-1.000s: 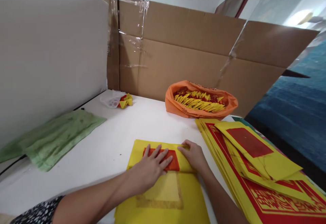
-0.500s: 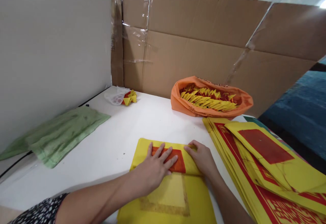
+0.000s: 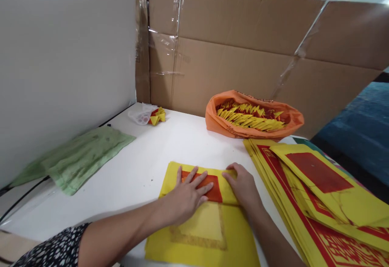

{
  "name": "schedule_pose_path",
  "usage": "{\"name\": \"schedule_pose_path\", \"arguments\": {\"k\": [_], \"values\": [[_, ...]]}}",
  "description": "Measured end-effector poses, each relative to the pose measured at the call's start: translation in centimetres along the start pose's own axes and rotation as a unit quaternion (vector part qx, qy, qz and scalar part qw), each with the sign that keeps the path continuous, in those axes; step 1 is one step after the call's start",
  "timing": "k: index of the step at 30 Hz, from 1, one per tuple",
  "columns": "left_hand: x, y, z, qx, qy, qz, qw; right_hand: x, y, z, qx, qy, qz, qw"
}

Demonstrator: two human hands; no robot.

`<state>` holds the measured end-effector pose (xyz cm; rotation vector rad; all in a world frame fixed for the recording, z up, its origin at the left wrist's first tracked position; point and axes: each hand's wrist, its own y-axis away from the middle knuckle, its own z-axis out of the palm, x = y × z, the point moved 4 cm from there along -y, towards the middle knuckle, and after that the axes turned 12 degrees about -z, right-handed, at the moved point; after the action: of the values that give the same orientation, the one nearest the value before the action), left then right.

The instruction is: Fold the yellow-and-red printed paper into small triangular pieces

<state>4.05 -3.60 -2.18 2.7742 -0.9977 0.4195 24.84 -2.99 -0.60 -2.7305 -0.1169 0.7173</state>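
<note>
A yellow paper sheet lies on the white table in front of me, its far part folded over toward me. On that folded flap is a red-orange rectangle; a paler square shows below the fold. My left hand rests flat across the rectangle, fingers spread and pressing on the paper. At the flap's far right corner, my right hand has thumb and forefinger pinched at the paper's edge. Whether there is one sheet or more under my hands I cannot tell.
To the right lies a pile of yellow papers with red print. Behind it stands an orange bag full of folded yellow-and-red pieces. A green cloth, a black cable and a small clear plastic bag are on the left.
Both hands stay in nearly the same place on the paper. The whole view has shifted slightly, so things appear a little farther right.
</note>
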Motion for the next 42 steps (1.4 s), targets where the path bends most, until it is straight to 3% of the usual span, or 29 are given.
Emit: {"name": "schedule_pose_path", "arguments": {"k": [3, 5, 7, 11, 15, 20, 23, 28, 31, 33, 36, 39, 42], "values": [[0.1, 0.0, -0.1, 0.01, 0.001, -0.011, 1.0, -2.6, 1.7, -0.7, 0.07, 0.104, -0.118, 0.985], [0.1, -0.1, -0.1, 0.017, -0.003, -0.012, 1.0, -4.5, 3.7, 0.2, 0.036, 0.123, -0.204, 0.97], [0.1, -0.1, -0.1, 0.017, -0.008, -0.007, 1.0, -5.7, 5.8, 1.9, -0.056, 0.113, -0.259, 0.958], [0.3, -0.1, -0.2, -0.002, -0.028, -0.002, 1.0, -6.0, 8.5, 3.5, -0.195, 0.1, -0.21, 0.953], [-0.1, 0.5, -0.9, -0.011, -0.049, 0.008, 0.999, -5.5, 8.9, 2.3, -0.28, 0.08, -0.133, 0.947], [-2.6, 2.6, -2.7, -0.068, -0.031, 0.119, 0.99, -5.7, 8.9, 0.3, -0.332, 0.048, -0.086, 0.938], [-4.5, 3.6, -3.9, -0.047, -0.026, 0.168, 0.984, -5.7, 9.0, -0.2, -0.345, 0.015, -0.084, 0.935], [-6.0, 4.1, -4.5, 0.025, -0.066, 0.203, 0.977, -4.5, 8.3, -0.6, -0.301, -0.042, -0.083, 0.949], [-5.2, 4.5, -4.6, 0.082, -0.13, 0.223, 0.963, -4.1, 7.2, -1.0, -0.195, 0.02, -0.08, 0.977], [-3.7, 5.0, -4.4, 0.136, -0.175, 0.205, 0.953, -5.0, 6.7, -0.9, -0.111, 0.069, -0.129, 0.983], [-0.6, 6.3, -3.1, 0.177, -0.224, 0.162, 0.945, -7.8, 7.1, 0.6, -0.051, 0.072, -0.267, 0.96], [1.6, 7.5, -1.2, 0.157, -0.234, 0.135, 0.95, -9.3, 8.3, 2.8, -0.026, 0.067, -0.341, 0.937], [1.2, 8.3, -0.9, 0.138, -0.198, 0.115, 0.964, -9.2, 9.3, 4.2, -0.008, 0.072, -0.366, 0.928]]}}
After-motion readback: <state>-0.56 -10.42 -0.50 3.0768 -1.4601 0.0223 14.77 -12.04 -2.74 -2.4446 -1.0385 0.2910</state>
